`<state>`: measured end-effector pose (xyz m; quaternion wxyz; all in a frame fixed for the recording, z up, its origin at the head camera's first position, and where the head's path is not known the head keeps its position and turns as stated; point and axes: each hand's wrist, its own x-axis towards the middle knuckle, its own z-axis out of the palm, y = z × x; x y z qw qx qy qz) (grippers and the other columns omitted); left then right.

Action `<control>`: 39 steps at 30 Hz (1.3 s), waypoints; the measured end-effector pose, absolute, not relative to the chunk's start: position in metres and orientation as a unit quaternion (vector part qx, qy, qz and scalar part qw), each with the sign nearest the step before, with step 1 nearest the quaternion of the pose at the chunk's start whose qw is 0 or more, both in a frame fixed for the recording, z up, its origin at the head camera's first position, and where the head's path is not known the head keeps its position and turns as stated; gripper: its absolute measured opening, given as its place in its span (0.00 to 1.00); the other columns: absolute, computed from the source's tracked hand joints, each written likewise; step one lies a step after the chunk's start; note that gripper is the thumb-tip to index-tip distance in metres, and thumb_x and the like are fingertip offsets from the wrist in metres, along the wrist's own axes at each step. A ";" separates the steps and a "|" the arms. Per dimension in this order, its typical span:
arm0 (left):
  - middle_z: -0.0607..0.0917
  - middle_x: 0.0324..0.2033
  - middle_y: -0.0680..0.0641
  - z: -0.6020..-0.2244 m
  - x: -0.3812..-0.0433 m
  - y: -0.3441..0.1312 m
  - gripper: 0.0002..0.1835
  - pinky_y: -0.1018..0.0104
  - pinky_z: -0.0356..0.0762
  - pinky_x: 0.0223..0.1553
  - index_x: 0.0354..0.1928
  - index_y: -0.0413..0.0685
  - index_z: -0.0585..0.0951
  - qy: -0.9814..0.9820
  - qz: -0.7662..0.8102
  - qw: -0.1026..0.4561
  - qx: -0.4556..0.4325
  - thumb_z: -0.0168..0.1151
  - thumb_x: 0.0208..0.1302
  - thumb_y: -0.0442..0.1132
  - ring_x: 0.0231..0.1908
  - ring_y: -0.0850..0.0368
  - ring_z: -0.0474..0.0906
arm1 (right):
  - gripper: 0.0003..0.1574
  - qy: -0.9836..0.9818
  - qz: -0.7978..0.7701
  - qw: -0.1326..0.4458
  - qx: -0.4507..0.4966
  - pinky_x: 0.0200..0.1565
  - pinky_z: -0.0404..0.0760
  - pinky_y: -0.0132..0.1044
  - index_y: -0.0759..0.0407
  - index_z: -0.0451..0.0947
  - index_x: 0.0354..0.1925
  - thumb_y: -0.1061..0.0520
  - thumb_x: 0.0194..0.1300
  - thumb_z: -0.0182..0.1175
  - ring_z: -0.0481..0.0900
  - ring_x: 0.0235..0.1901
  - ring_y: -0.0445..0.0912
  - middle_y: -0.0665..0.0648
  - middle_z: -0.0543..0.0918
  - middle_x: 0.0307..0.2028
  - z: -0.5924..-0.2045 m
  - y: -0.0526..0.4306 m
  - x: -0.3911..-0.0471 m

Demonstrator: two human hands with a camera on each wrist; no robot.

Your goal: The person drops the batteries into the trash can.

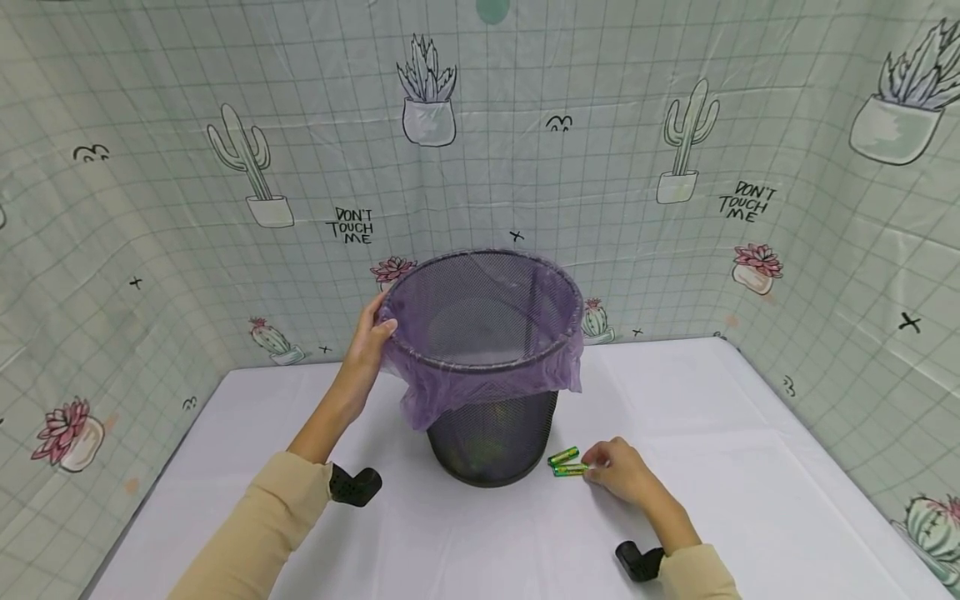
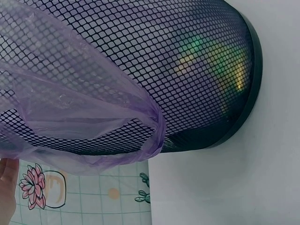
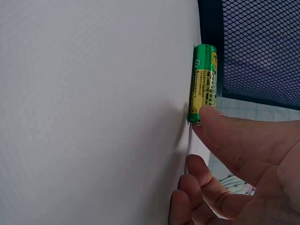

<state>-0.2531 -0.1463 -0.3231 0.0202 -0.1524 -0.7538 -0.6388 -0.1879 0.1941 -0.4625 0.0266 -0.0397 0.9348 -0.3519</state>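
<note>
A black mesh wastebasket [image 1: 491, 437] stands on the white table, lined with a purple bin bag [image 1: 480, 383] folded out over its rim. My left hand [image 1: 367, 342] grips the basket's left rim through the bag, thumb on the rim; in the left wrist view only a bit of the hand [image 2: 7, 187] shows. To the right of the base lie two green and yellow batteries [image 1: 563, 456], side by side. My right hand [image 1: 622, 472] pinches the end of the nearer battery [image 3: 204, 84] between thumb and forefinger, the other fingers resting by the tabletop.
Green and yellow shapes [image 2: 218, 65] show blurred through the mesh near the bottom of the basket. A cloth backdrop [image 1: 480, 183] with cactus prints rises behind the table [image 1: 675, 400] and along both sides. Black wrist mounts [image 1: 356, 486] sit at both cuffs.
</note>
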 end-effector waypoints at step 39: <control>0.44 0.72 0.44 -0.324 -0.252 -0.146 0.34 0.50 0.37 0.70 0.72 0.51 0.44 -0.747 -0.647 0.025 -0.154 0.38 0.65 0.46 0.72 0.51 0.38 | 0.05 0.930 -0.329 -0.119 -0.113 0.41 0.71 0.42 0.60 0.78 0.35 0.59 0.60 0.60 0.71 0.41 0.51 0.56 0.76 0.39 -0.381 0.185 -0.169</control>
